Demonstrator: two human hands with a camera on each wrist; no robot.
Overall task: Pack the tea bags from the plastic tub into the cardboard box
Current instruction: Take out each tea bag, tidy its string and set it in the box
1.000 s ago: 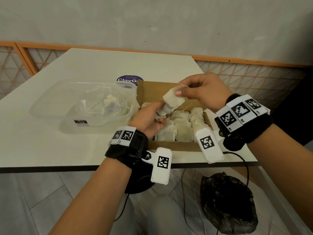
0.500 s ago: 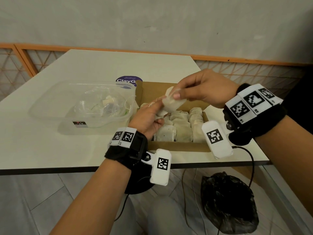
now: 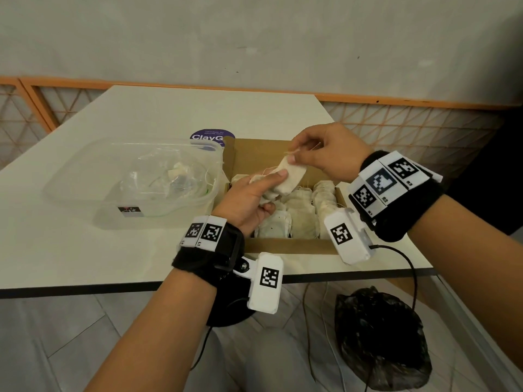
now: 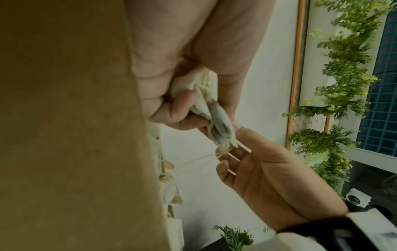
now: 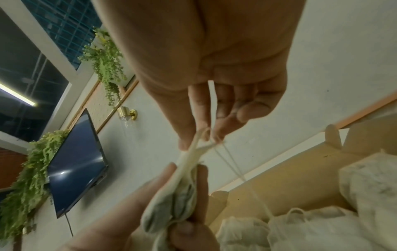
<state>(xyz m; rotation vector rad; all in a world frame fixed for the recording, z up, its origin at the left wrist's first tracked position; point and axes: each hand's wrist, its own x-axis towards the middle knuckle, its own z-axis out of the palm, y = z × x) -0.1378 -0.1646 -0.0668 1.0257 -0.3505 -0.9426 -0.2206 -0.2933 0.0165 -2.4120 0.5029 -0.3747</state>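
Note:
Above the open cardboard box (image 3: 291, 246) both hands hold one cream tea bag (image 3: 290, 181). My left hand (image 3: 254, 195) grips its lower end between thumb and fingers (image 4: 178, 112). My right hand (image 3: 319, 154) pinches the top end and its thin string (image 5: 234, 166) with thumb and fingertip (image 5: 189, 135). The bag (image 5: 171, 208) hangs tilted between the two hands. Several packed tea bags (image 3: 300, 219) lie in rows in the box. The clear plastic tub (image 3: 85, 176) stands left of the box with crumpled wrap and a few bags (image 3: 177, 172) inside.
A purple round label (image 3: 210, 137) lies behind the tub. The box sits near the white table's front edge (image 3: 85, 287). Below the table a black plastic bag (image 3: 379, 340) and cables are on the floor. An orange lattice rail (image 3: 396, 123) runs behind.
The tea bag has turned from upright to slanted; my right hand shifted to its top end and string, while my left hand stays on the lower end.

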